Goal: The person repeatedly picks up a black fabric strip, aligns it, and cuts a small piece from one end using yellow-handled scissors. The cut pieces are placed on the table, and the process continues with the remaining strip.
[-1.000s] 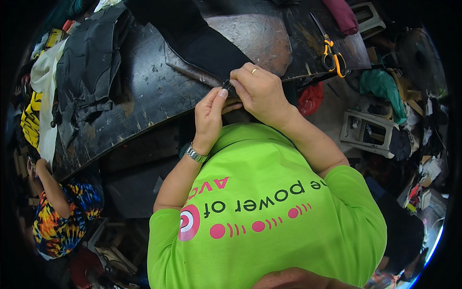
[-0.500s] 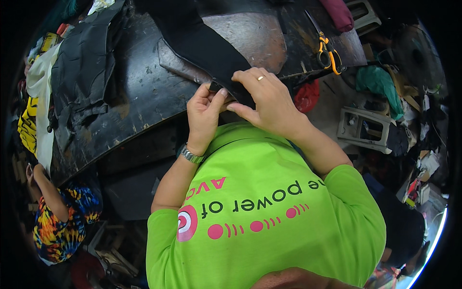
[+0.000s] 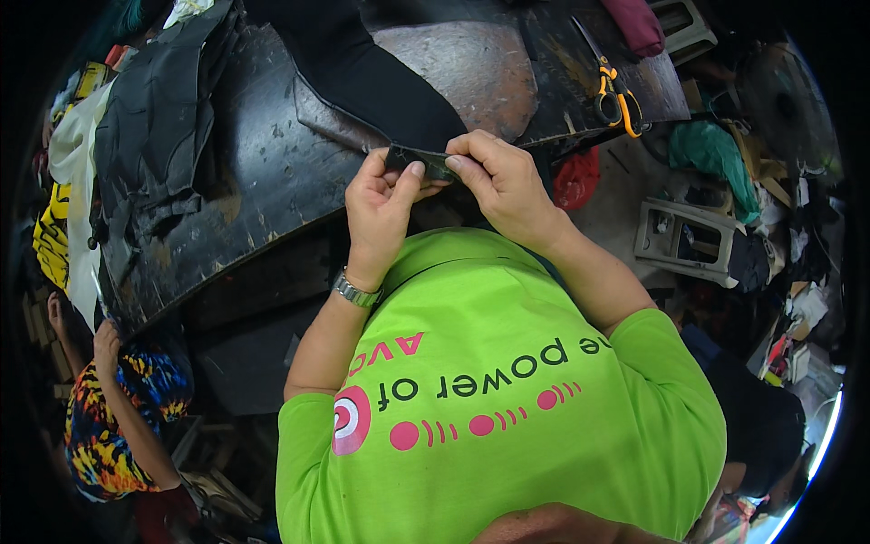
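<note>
A long strip of black fabric [image 3: 362, 82] runs from the far edge of the dark table toward me, its near end folded over at the table's front edge. My left hand [image 3: 385, 195] pinches one corner of that end between thumb and fingers. At the other corner, my right hand [image 3: 498, 181] grips the fabric the same way, thumb on top. Between the two hands the folded edge is stretched out, showing a darker, greenish underside.
Orange-handled scissors [image 3: 618, 100] lie on the dark table [image 3: 245, 136] at the right. Black garments [image 3: 159, 127] are heaped at the left, near a co-worker in a colourful shirt [image 3: 109, 426]. A grey plastic stool [image 3: 689, 240] and a red bag [image 3: 576, 179] are at the right.
My right hand has turned and drawn back from over the fabric to its corner. The fabric's end now lies spread between both hands. The co-worker's arm at the left has moved.
</note>
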The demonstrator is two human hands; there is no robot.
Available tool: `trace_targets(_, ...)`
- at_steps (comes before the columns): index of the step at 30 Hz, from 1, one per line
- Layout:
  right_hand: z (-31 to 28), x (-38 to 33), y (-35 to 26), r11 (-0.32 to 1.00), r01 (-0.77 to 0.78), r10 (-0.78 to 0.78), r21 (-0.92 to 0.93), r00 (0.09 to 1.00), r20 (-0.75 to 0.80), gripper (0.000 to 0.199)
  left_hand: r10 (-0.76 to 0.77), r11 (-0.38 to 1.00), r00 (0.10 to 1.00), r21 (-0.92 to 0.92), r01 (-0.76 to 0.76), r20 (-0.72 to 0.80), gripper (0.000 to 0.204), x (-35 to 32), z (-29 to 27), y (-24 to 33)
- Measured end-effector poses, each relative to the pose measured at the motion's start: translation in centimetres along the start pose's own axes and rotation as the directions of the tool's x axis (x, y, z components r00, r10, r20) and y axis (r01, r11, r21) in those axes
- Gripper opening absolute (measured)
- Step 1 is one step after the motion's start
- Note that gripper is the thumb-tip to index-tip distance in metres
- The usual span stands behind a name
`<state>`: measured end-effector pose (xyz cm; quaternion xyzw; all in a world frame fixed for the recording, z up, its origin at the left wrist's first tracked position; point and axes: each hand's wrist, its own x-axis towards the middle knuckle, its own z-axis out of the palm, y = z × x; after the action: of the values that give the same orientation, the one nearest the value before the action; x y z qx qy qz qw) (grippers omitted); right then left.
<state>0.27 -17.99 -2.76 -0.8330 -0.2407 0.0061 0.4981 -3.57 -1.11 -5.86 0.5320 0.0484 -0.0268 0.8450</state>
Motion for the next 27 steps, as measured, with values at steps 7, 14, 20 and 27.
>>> trace_targets(7,0.2,0.0,-0.1,0.998,0.0,-0.003,0.061,0.999,0.047,0.008,-0.026,1.0,0.999,-0.002,0.027,0.019,0.021,0.0,-0.3,0.2)
trace_targets(14,-0.3,0.2,-0.5,0.964,-0.212,0.192,0.159,0.973,0.131,0.01,-0.053,0.998,0.998,-0.039,0.055,0.043,0.023,0.1,-1.0,-0.2)
trace_targets(20,-5.0,1.1,0.6,0.988,0.138,-0.14,-0.074,0.99,-0.023,0.017,-0.087,0.981,0.992,-0.165,0.101,0.092,0.028,0.1,-1.8,-0.2)
trace_targets(27,-15.2,1.6,8.4,0.421,-0.423,0.122,-0.802,0.903,-0.412,0.044,-0.08,0.986,0.987,-0.134,0.099,0.14,0.03,-0.1,-1.6,0.1)
